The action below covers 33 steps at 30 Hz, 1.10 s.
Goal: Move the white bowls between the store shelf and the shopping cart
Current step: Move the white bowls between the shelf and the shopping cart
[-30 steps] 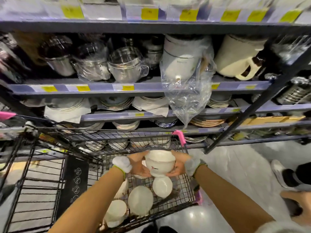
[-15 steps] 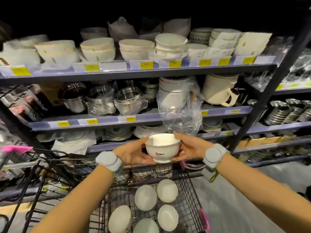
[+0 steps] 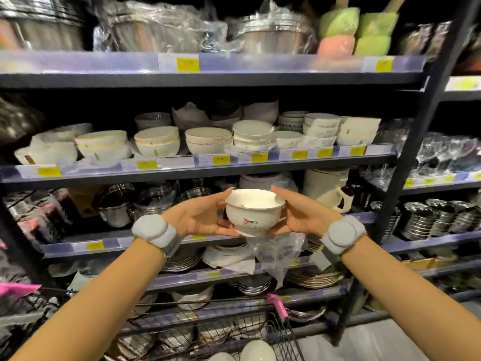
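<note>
Our left hand (image 3: 201, 217) and right hand (image 3: 299, 217) cup a white bowl (image 3: 253, 212) between them, fingers curled round its sides, upright. We judge it is going from cart to shelf. Above the hands, the bowl shelf (image 3: 197, 169) holds stacked bowls (image 3: 252, 134); next we must lift higher and find a gap. Below the hands, the shopping cart (image 3: 281, 332) has dropped toward the frame's edge since half a second ago, and the bowl has risen.

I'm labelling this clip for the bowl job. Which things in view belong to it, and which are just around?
Job:
white bowl, held between left hand and right hand
bowl shelf
shopping cart
bowls in cart

Just around:
steel pots
glasses
plates
</note>
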### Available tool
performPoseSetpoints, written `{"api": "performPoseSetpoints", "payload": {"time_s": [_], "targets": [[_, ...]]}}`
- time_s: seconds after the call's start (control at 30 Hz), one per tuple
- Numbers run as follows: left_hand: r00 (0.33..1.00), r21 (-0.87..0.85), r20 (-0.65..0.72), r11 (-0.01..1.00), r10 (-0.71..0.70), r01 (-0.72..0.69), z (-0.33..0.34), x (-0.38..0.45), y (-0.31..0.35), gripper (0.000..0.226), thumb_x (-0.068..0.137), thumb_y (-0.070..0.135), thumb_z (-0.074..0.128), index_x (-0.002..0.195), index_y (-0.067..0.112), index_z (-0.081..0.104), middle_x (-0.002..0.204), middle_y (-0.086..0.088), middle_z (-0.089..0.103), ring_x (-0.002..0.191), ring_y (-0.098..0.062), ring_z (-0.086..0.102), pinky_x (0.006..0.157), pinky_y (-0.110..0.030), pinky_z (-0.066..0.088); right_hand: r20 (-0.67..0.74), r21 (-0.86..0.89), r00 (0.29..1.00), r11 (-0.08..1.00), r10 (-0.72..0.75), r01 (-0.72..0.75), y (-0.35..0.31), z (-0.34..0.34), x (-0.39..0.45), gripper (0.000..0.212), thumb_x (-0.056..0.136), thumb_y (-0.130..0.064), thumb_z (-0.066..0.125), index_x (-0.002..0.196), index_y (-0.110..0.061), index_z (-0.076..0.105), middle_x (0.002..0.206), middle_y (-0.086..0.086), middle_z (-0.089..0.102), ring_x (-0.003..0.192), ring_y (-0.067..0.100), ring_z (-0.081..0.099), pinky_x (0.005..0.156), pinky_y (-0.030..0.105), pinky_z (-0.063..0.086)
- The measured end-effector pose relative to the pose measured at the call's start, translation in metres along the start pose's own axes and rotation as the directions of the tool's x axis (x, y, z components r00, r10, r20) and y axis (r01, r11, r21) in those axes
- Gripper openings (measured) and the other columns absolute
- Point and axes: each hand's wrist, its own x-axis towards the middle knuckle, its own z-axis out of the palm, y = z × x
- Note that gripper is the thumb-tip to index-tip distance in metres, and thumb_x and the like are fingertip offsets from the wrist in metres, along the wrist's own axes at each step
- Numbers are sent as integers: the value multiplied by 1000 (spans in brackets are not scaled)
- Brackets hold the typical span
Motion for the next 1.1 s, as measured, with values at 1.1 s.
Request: {"api": "performPoseSetpoints", "payload": {"time_s": [1.1], "targets": [[986,-68,21,984,168,-166,85,127,113,42,91,40,53,117,9,62,98,-7,45,78,-21,47,79,-54,57,-3,138,980,971,-197,195,-121,-131,35,47,92,-37,58,131,-11,51,122,25,60,107,45,61,83,67,49]]}}
